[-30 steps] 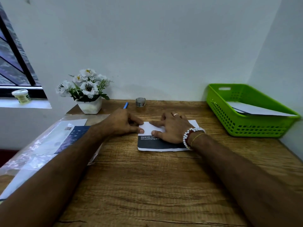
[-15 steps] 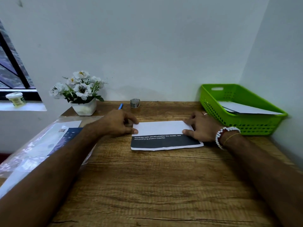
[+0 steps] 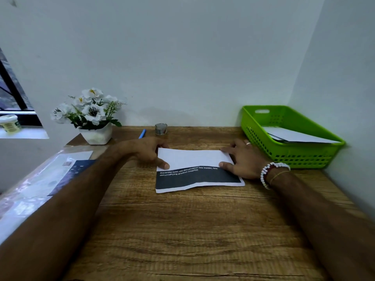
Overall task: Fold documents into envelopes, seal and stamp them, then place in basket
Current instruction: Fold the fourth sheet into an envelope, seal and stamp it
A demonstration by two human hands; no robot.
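Note:
A document (image 3: 194, 159) lies on the wooden desk (image 3: 182, 230), its white upper part folded down over a dark printed band with white text. My left hand (image 3: 146, 151) grips the folded flap's left end, thumb on top near the fold line. My right hand (image 3: 243, 161) holds the right end the same way, thumb on the paper. The near edge of the sheet bows up slightly. A green basket (image 3: 292, 155) at the back right holds white envelopes (image 3: 294, 135).
A white flower pot (image 3: 95, 132) stands at the back left, with a blue pen (image 3: 142, 133) and a small tape roll (image 3: 161, 128) near the wall. A clear plastic sleeve of papers (image 3: 50, 175) lies along the desk's left side. Walls close the back and right.
My right hand slid from the middle of the sheet to its right end along the fold. The left hand stayed at the left end. The near edge now bows a little.

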